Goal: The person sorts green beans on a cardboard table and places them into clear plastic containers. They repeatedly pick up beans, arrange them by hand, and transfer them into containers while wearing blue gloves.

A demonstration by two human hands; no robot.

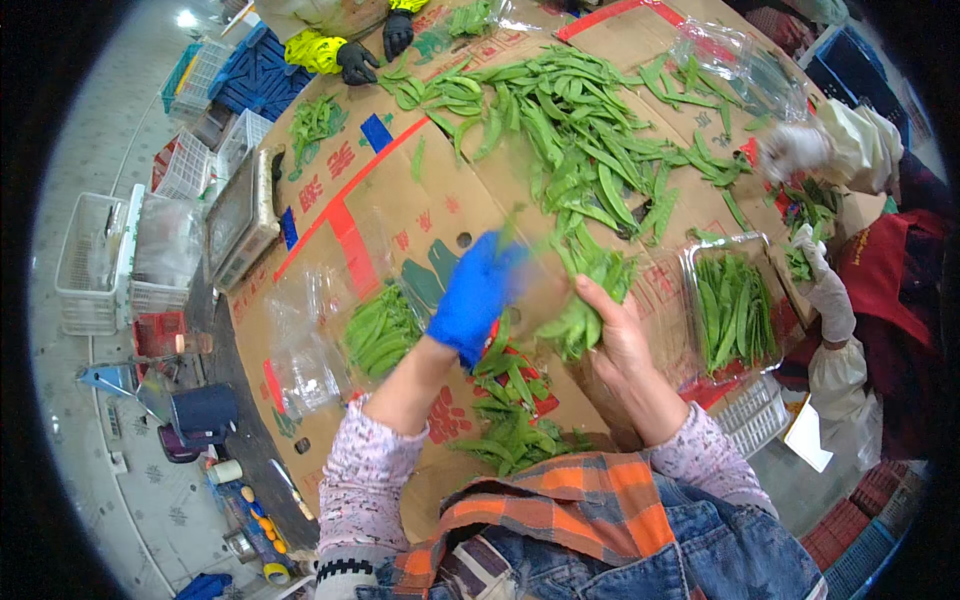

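Note:
My right hand [619,337] is bare and grips a bunch of snow peas [574,326], thumb laid across the pods. To its left, my left hand [476,296] wears a blue glove and is blurred by motion. A blurred green pod shows at its fingertips, but whether they pinch it is unclear. Beyond both hands spreads a large heap of snow peas [570,127] on the cardboard-covered table [390,202]. Left of my gloved hand, a clear plastic tray holds snow peas [382,330]. Loose pods and trimmings [510,427] lie close to my body.
A filled clear tray [735,307] stands at the right. Beside it works a person in white gloves [795,150]; black-gloved hands [356,64] rest at the far edge. A weighing scale [244,217] and white baskets [90,262] are at the left. Empty clear trays [300,352] lie nearby.

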